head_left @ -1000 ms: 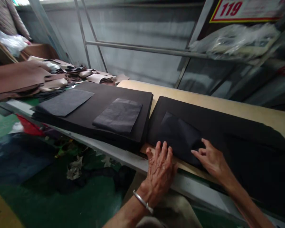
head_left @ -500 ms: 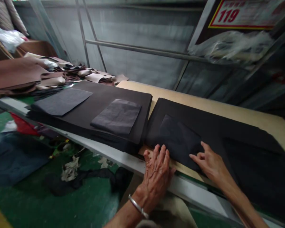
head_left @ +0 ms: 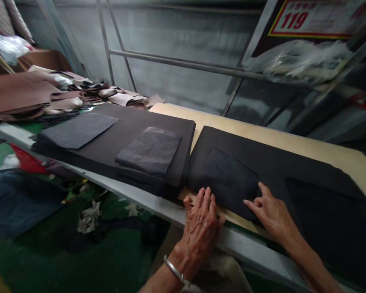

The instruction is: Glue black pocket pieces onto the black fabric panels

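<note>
My left hand (head_left: 200,221), a silver bangle at its wrist, lies palm down on the table's front edge. Its fingers are stretched out, with the tips at the near edge of a dark cut piece (head_left: 228,181). That piece rests on a stack of large black sheets (head_left: 268,156). At the piece's right end is my right hand (head_left: 271,211), thumb and index finger spread apart along its border, the other fingers curled. I see nothing held in either hand. To the right, another dark piece (head_left: 323,211) lies on the black sheets.
Left of the hands, a second dark stack (head_left: 134,116) carries two grey-black pieces (head_left: 151,150). Brown and beige scraps (head_left: 122,97) are heaped at the far left. A metal rail (head_left: 177,63) runs behind the table. Cloth and scraps (head_left: 88,217) litter the green floor.
The hands stay in almost the same place; the left fingers look slightly closer together. The sheets and pieces have not visibly moved.
</note>
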`<control>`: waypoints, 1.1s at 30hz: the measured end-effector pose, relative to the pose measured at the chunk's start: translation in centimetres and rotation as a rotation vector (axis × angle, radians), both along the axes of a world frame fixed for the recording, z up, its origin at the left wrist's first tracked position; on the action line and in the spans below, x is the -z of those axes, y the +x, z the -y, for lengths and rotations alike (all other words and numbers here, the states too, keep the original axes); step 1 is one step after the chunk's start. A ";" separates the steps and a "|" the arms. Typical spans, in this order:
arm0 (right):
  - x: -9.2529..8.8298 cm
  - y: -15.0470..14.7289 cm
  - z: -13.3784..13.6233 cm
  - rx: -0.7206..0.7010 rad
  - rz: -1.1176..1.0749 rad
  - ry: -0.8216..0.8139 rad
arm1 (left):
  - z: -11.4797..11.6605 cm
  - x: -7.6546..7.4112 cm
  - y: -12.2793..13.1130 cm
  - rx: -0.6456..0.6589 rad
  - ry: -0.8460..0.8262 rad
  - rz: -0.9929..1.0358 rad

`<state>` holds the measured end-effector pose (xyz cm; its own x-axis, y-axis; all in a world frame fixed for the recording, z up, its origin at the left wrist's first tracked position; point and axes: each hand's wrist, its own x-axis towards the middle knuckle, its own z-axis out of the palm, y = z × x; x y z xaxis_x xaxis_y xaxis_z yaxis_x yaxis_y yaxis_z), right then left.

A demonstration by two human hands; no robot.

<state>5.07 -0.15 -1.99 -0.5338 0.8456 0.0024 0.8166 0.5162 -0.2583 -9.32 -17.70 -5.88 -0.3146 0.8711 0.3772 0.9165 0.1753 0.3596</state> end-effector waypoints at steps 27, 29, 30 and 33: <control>1.8 0.7 -1.3 -0.287 0.146 0.440 | -2.7 0.8 -5.7 0.229 0.213 0.045; 1.8 0.6 -1.5 -0.284 0.149 0.440 | -2.7 1.0 -5.7 0.234 0.236 0.031; 1.8 0.6 -1.5 -0.280 0.145 0.438 | -2.7 1.1 -5.7 0.239 0.238 0.028; 1.8 0.8 -1.2 -0.278 0.132 0.434 | -2.7 1.3 -5.6 0.233 0.247 0.024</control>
